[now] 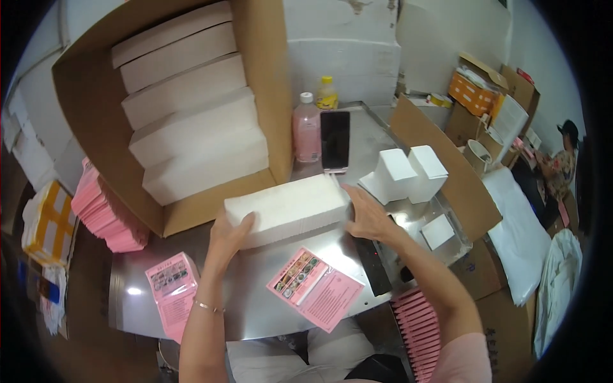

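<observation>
Head view: left hand [230,239] and right hand [371,217] have fingers grasping opposite ends of a white stack [290,209]; one o'clock from it stands a phone [335,141].

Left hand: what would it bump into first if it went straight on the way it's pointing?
The white block, which the left hand is touching. Beyond it, probably the big brown box, though depth is unclear.

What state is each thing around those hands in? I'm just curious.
Long white stack: held at its ends by left hand and right hand
Large carton: open, holding white stacks
Pink bottle: capped, upright
Yellow-capped bottle: closed, upright
Phone: upright, screen dark
Pink leaflet: flat, printed side up
Pink pile: stacked
</observation>
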A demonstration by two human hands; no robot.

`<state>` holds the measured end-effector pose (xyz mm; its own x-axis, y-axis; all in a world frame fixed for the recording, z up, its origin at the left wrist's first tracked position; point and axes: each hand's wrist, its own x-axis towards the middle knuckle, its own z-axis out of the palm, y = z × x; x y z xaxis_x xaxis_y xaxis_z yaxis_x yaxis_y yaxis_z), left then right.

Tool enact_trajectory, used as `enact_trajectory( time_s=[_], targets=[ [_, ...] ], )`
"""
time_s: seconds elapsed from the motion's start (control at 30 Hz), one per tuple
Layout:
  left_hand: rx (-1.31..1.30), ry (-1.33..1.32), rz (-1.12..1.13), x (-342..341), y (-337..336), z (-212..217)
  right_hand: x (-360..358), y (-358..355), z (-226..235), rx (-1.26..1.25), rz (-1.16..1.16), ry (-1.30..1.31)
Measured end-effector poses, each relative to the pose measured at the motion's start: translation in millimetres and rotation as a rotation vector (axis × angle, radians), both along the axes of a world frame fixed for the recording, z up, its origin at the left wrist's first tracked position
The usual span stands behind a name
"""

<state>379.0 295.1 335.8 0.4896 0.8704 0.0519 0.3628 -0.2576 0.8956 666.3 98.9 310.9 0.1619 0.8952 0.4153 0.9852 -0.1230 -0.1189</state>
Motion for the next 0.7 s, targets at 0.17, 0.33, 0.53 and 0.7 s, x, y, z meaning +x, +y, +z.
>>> enact_trajectory(
  time_s=[0.17, 0.33, 0.53, 0.7],
  targets=[
    [0.133, 0.228, -0.017, 37, -1, 8, -65, 45, -7, 0.142, 0.134, 0.531],
    [0.171, 0.637, 0.004, 57, -25, 36, -107, 67, -25, 0.239, -0.113, 0.296],
    [0.124, 0.691, -0.11, 45, -7, 28, -35, 27, -6, 0.454, -0.137, 0.219],
    [0.205, 0.83, -0.169, 49, -19, 31, -6, -5, 13, 0.058, -0.213, -0.605]
  ],
)
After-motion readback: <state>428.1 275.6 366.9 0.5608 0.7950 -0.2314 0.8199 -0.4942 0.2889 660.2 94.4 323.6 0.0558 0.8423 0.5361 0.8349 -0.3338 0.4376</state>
